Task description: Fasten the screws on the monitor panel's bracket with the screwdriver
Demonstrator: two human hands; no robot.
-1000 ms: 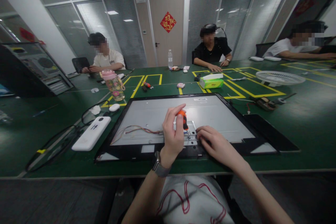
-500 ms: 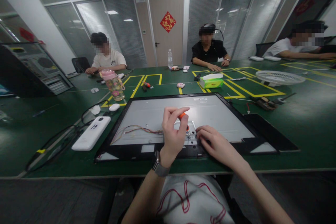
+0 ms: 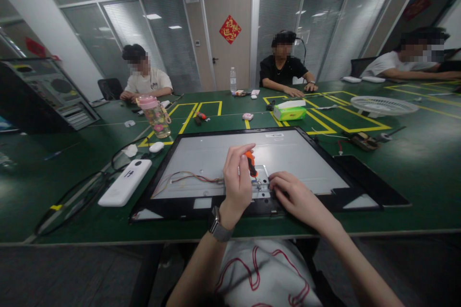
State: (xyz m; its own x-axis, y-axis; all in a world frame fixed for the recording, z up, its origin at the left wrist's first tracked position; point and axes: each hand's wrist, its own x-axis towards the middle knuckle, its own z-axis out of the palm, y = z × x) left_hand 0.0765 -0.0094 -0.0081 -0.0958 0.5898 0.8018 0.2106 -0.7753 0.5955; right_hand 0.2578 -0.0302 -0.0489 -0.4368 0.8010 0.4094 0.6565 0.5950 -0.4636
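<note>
An orange-and-black screwdriver (image 3: 251,163) stands tilted in my left hand (image 3: 237,175), its handle between thumb and fingers. Its shaft points down at a small metal bracket (image 3: 265,183) near the front edge of a flat display panel (image 3: 212,153). My right hand (image 3: 293,196) rests at the bracket's right side, fingers bent and thumb tucked below; whatever the fingertips press or pinch is hidden. Thin coloured wires (image 3: 194,176) run leftward from the bracket across the panel's grey back.
Left of the panel lie a white power bank (image 3: 125,183) and a black cable (image 3: 77,196). A pink-lidded bottle (image 3: 155,117) and a green tissue pack (image 3: 290,111) stand behind. A dark flat slab (image 3: 370,180) lies right. Several people sit across the table.
My left fingers have shifted round the screwdriver handle, with the thumb now more upright and more of the handle showing. My right hand has stayed in place.
</note>
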